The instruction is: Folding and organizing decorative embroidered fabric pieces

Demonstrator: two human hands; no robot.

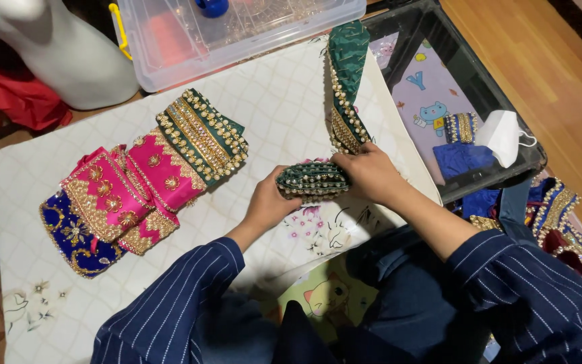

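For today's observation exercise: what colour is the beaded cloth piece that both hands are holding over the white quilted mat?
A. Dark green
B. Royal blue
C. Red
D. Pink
A: the left hand and right hand both grip a dark green beaded piece, while the pink pieces and blue piece lie untouched on the mat.

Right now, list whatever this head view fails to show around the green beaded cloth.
- Green beaded cloth: its folded middle is covered by the left hand and right hand.
- Clear plastic box: cut off by the top edge; its contents are blurred.
- Black bin: its lower corner is hidden behind the right sleeve.
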